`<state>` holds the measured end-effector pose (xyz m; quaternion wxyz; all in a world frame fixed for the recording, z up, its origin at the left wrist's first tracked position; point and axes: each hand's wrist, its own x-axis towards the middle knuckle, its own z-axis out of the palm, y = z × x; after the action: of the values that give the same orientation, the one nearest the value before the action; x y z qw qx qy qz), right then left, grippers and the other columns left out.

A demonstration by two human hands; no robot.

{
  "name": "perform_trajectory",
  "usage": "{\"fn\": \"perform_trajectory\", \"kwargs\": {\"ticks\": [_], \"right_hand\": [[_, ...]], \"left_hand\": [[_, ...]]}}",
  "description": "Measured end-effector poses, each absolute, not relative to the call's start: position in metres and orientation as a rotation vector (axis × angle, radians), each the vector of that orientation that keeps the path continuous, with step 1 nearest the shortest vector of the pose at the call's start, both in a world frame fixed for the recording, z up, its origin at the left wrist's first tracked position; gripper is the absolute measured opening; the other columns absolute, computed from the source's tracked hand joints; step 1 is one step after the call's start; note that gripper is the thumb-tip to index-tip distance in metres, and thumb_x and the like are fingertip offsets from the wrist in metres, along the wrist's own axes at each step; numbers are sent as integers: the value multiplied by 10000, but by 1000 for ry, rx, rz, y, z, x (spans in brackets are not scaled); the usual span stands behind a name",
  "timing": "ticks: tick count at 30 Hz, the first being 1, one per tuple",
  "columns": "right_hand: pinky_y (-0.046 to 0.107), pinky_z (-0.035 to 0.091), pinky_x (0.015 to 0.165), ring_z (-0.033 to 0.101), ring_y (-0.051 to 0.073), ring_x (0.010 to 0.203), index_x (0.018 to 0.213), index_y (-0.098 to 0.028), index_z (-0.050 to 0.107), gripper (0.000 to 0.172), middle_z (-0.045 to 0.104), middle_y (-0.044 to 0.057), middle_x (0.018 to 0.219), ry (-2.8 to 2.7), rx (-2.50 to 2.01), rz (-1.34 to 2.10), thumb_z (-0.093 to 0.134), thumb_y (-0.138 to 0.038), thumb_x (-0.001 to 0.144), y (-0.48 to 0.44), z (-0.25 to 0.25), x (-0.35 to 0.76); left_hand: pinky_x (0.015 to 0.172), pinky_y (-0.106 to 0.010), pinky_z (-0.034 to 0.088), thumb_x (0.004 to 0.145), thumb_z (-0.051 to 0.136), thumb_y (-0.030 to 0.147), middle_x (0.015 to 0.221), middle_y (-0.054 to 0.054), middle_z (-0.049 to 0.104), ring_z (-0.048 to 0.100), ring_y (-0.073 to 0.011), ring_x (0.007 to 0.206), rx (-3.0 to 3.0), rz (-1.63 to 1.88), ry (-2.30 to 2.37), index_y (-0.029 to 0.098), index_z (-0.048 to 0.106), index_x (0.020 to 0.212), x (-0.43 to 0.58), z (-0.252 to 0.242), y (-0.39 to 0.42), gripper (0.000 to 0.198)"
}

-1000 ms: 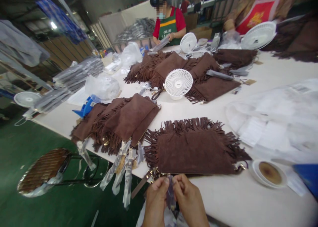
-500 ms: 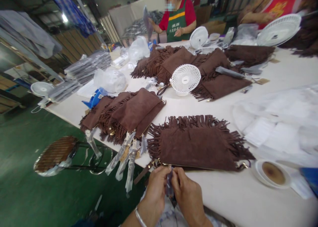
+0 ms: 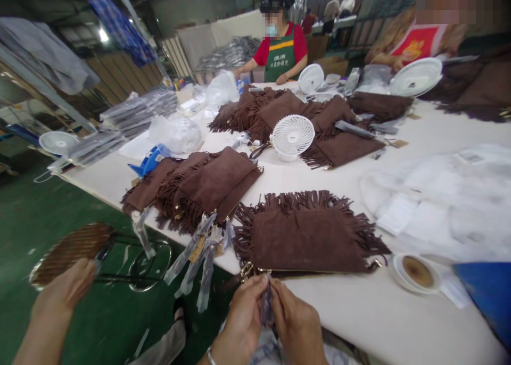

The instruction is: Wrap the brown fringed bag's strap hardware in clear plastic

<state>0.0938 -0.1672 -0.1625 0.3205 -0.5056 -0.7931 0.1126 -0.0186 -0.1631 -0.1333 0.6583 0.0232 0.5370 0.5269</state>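
Observation:
Both my hands meet at the table's near edge. My left hand [image 3: 243, 322] and my right hand [image 3: 297, 325] pinch a small dark piece in clear plastic wrap [image 3: 266, 304] between their fingertips. It hangs from the gold hardware at the lower left corner of a brown fringed suede bag [image 3: 307, 237] that lies flat just beyond my hands. To its left sits a fanned pile of similar brown bags [image 3: 207, 187], with plastic-wrapped pieces [image 3: 199, 258] dangling over the table edge.
A small white fan [image 3: 293, 136] stands mid-table amid more brown bags. Clear plastic bags [image 3: 439, 205] lie right, a white round dish [image 3: 415, 272] near them. A stool [image 3: 67, 253] stands left, with a bare limb [image 3: 59, 301] before it. A co-worker in a green apron [image 3: 281, 48] works opposite.
My hands stay pinched on the wrapped piece at the bag's corner. A bare limb has come into view at the lower left. The co-worker opposite has lowered both arms to the table.

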Motion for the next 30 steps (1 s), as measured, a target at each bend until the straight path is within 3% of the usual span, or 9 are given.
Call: {"fn": "perform_trajectory", "kwargs": {"ticks": [4, 12, 18, 23, 30], "right_hand": [[188, 527, 590, 711, 143, 617, 1085, -161, 635, 347, 755, 65, 840, -2021, -1361, 564, 312, -236, 982, -172, -164, 92], [179, 532, 587, 708, 143, 607, 1055, -181, 676, 359, 759, 72, 850, -2081, -1349, 407, 332, -258, 988, -171, -162, 91], [211, 559, 640, 714, 154, 628, 1107, -143, 648, 356, 759, 90, 913, -2096, -1329, 413, 324, -208, 974, -171, -163, 93], [234, 571, 649, 716, 163, 661, 1194, -126, 610, 353, 741, 102, 1044, -2170, -1279, 375, 354, -181, 956, -174, -171, 98], [227, 542, 607, 688, 153, 616, 1247, -117, 579, 364, 738, 120, 1049, -2254, -1249, 307, 364, -187, 962, -178, -181, 98]], "left_hand": [[693, -247, 486, 682, 787, 249, 784, -64, 711, 655, -178, 753, 22, 1217, 1217, 138, 700, 825, -19, -141, -173, 201], [657, -238, 462, 681, 793, 307, 763, -74, 716, 651, -178, 740, 81, 1279, 1251, 132, 701, 822, -14, -136, -174, 242], [744, -268, 469, 616, 842, 338, 795, -82, 710, 636, -182, 761, 130, 1345, 1342, 131, 699, 816, -11, -145, -175, 322], [689, -286, 472, 548, 869, 398, 753, -81, 687, 625, -193, 722, 134, 1338, 1436, 125, 697, 783, -13, -153, -176, 399], [537, -253, 414, 524, 868, 424, 620, -35, 631, 562, -151, 552, 88, 1293, 1541, 143, 657, 703, -11, -149, -174, 395]]}}
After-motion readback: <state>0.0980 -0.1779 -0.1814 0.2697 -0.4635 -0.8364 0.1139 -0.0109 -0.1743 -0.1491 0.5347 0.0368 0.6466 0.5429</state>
